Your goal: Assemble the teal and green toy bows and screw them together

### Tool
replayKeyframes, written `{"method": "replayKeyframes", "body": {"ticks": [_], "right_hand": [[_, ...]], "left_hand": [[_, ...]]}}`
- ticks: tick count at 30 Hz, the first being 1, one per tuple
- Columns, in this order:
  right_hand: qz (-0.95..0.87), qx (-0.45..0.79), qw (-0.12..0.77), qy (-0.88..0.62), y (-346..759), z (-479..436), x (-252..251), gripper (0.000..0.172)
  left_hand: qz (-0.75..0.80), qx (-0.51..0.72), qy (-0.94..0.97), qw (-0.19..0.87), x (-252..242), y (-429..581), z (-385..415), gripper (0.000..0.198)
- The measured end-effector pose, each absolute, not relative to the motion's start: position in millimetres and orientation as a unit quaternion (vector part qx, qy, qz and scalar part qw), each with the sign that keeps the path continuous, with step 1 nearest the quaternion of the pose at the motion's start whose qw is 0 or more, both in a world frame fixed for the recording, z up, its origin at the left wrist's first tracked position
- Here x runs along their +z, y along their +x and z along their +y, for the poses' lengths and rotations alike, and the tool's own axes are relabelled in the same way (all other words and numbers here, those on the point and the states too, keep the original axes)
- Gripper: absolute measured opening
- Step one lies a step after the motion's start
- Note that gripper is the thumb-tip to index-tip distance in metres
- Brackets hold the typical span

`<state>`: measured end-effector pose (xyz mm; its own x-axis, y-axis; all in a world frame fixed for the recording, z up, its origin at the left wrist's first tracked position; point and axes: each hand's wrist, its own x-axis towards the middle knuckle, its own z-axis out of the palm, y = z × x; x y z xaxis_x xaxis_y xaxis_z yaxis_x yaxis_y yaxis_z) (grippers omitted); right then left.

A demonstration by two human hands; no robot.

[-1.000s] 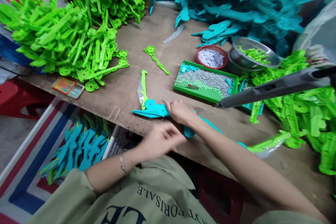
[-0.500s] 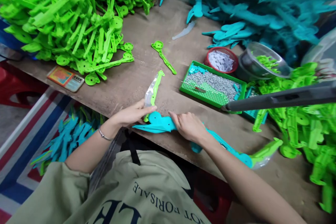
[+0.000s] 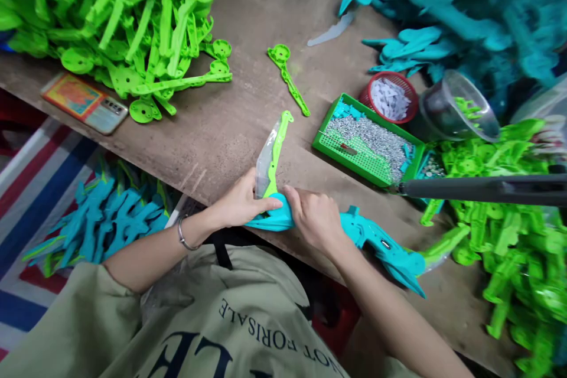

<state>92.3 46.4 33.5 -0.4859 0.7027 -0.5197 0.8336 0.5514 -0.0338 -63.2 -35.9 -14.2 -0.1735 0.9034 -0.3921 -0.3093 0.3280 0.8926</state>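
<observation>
A long teal plastic toy body [image 3: 376,235] lies along the front edge of the table, with both my hands on it. At its left end a green arm [image 3: 277,153] with a clear, blade-like plastic strip [image 3: 266,165] stands out from the round joint. My left hand [image 3: 241,201] is closed around this end, thumb pressed on the round teal part. My right hand [image 3: 315,215] grips the teal body just beside it, thumb near the joint. Another green arm [image 3: 445,246] with clear plastic extends from the right end.
Green parts [image 3: 146,23] heap at left, teal parts [image 3: 469,18] at back right, more green parts [image 3: 509,230] at right. A green tray [image 3: 354,168] of screws stands near a red basket [image 3: 367,94]. A dark grey rod [image 3: 478,188] reaches in from the right.
The green arm has come down into the teal round joint, and my left thumb now presses over it. My right hand has closed in beside the joint. The view has shifted slightly.
</observation>
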Motion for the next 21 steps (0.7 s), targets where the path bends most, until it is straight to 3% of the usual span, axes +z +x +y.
{"method": "replayKeyframes", "body": {"ticks": [5,14,21], "right_hand": [[0.845,-0.146,0.215,0.467,84.6,40.5,28.6,0.059],[0.852,-0.184,0.19,0.451,100.0,39.7,29.6,0.059],[0.845,-0.211,0.191,0.452,97.9,36.1,26.5,0.059]], "left_hand": [[0.571,0.535,0.251,0.57,-15.9,-57.8,-41.0,0.04],[0.444,0.441,0.219,0.749,13.6,-87.1,-53.0,0.036],[0.476,0.396,0.267,0.739,5.3,-89.3,-58.5,0.041]]}}
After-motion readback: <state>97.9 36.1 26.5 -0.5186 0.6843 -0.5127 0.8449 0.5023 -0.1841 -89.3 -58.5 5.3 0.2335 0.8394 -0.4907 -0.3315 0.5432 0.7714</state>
